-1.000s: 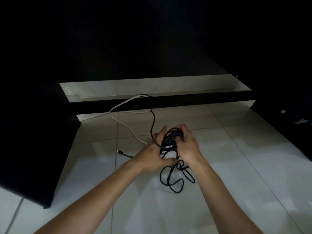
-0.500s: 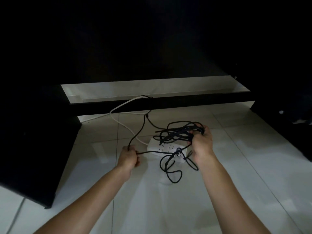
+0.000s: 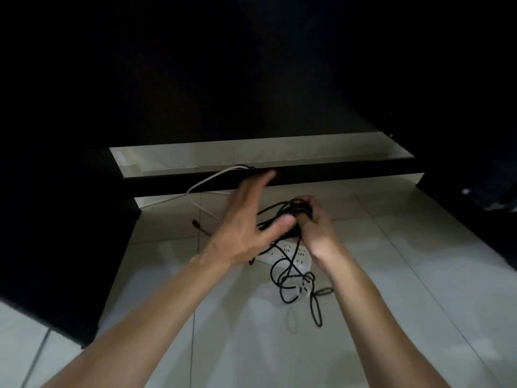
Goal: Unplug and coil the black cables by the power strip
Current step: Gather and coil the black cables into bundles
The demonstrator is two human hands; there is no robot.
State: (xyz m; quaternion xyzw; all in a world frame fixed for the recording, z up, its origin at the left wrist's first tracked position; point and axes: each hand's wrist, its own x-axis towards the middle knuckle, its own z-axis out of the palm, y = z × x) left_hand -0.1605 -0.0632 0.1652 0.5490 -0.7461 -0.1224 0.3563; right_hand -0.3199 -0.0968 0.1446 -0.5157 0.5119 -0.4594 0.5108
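Dim room, pale glossy tiled floor (image 3: 391, 275) with grout lines, lit only in the middle; black furniture (image 3: 64, 261) blocks the left side and a low black bar (image 3: 335, 173) runs across the back with a white ledge (image 3: 251, 155) behind it. Upper half is near total darkness. Right hand (image 3: 316, 225) has its fingers curled around a bunch of black cables (image 3: 282, 217), held above the floor. Left hand (image 3: 246, 222) is spread, fingers straight, gripping nothing, its thumb touching the near side of the bundle. Loose black loops hang from the bundle and trail onto the floor just below the right wrist. White power strip (image 3: 291, 254) lies on the tiles under the hands, partly covered by both. A white cord (image 3: 201, 183) loops from the bar toward the strip. A black plug end (image 3: 195, 224) lies on the floor left of the left hand. Cannot tell whether any black cable sits in the strip. Objects at far right edge are too dark to identify.
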